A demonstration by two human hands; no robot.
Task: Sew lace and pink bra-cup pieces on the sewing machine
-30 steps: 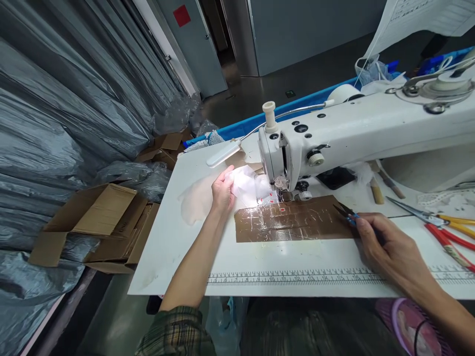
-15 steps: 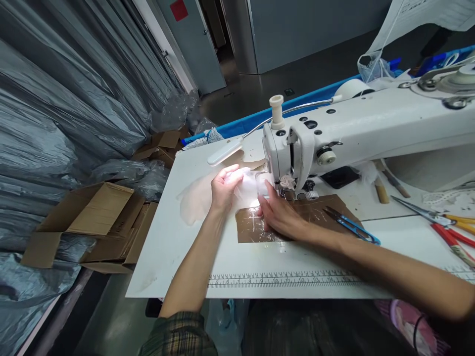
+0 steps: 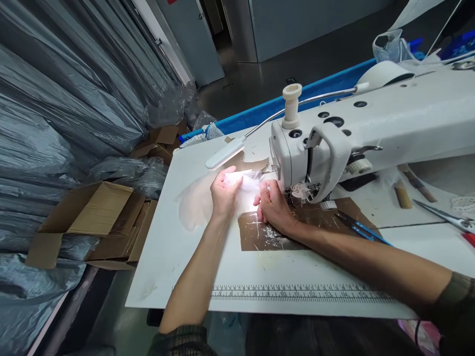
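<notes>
A piece of thin white fabric (image 3: 248, 190) stretches between my two hands, brightly lit just left of the sewing machine's head (image 3: 284, 153). My left hand (image 3: 223, 194) pinches its left end between thumb and fingers. At the other end, my right hand (image 3: 272, 205) is closed on the fabric's right edge, fingers curled, close to the needle area. The needle itself is hidden. Under my right wrist lies a brown sheet (image 3: 260, 237) taped to the white table (image 3: 163, 262). Sheer pale fabric (image 3: 195, 202) spreads over the table to the left of my left hand.
A white lamp (image 3: 225, 153) on a bendable neck hangs above the fabric. Blue thread snips (image 3: 361, 227), a brush (image 3: 403, 194) and scissors (image 3: 445, 216) lie to the right. A printed ruler (image 3: 282, 293) runs along the front edge. Open cardboard boxes (image 3: 92, 210) stand left of the table.
My right hand has gone from lying flat with extended fingers by the machine to curling closed on the fabric. My left hand keeps its pinch. The view has shifted slightly.
</notes>
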